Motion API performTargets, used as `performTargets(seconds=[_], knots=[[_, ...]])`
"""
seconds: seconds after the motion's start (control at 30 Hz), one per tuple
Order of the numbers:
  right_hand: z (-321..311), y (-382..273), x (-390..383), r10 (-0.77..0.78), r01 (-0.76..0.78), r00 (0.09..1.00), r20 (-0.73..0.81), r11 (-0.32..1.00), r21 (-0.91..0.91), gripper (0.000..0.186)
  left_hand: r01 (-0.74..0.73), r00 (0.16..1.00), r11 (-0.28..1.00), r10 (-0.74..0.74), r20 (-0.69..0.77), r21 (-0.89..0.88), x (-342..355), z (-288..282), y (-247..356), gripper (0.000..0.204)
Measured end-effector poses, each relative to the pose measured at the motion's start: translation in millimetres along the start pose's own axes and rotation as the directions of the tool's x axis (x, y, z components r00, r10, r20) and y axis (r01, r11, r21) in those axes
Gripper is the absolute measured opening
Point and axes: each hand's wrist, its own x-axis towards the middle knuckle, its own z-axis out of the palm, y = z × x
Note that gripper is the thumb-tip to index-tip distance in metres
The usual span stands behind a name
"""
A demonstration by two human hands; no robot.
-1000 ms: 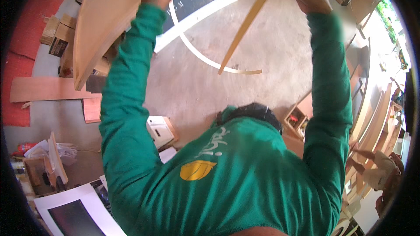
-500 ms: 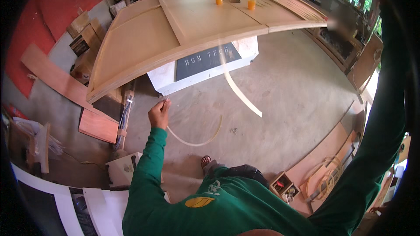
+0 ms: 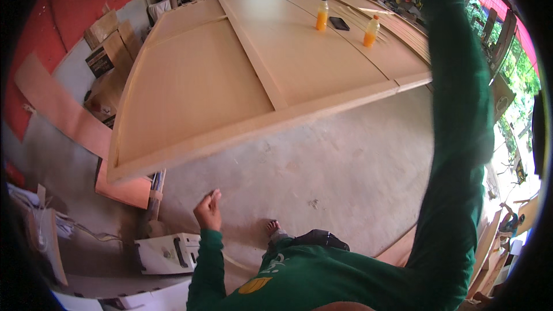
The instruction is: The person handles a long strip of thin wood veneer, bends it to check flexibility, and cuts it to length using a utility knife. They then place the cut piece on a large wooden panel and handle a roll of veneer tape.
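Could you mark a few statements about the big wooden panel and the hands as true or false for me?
1. Two orange bottles stand on the wooden panel. True.
2. A dark phone lies between the bottles. True.
3. The left hand grips the panel's edge. False: it hangs loosely closed below the panel, touching nothing.
4. The right hand shows clearly. False: the green sleeve runs up out of view.
5. The floor is carpeted. False: bare concrete.

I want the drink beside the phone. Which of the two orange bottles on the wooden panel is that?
The left orange bottle: it stands right beside the dark phone, while the other orange bottle stands farther right, nearer the panel's edge.
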Motion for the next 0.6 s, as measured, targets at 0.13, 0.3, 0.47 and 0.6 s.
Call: performTargets(seconds=[0.13, 0.3, 0.47, 0.6], knots=[[162.3, 104.7, -87.1, 0.314, -0.309, 0.949, -0.016, 0.922, -0.231, 0.037, 0.003, 1.0, 1.0, -0.003, -0.023, 0.003, -0.6, -15.4, -0.5, 0.029], [261.7, 177.4, -241.9, 0.328, -0.241, 0.934, 0.143, 0.873, -0.425, 0.02, 0.129, 0.991, 0.991, -0.129, 0.018, -0.02, -2.9, -10.4, -17.0, 0.027], [261.4, 227.2, -337.5, 0.148, -0.01, 0.832, 0.535, 0.968, -0.251, 0.027, 0.249, 0.968, 0.964, -0.248, -0.024, 0.091, -9.9, -8.7, 10.9, 0.03], [254.3, 224.7, -339.9, 0.235, -0.022, 0.623, 0.746, 0.959, -0.283, 0.03, 0.181, 0.978, 0.981, -0.172, -0.116, 0.07, -34.9, 7.3, -3.7, 0.024]])
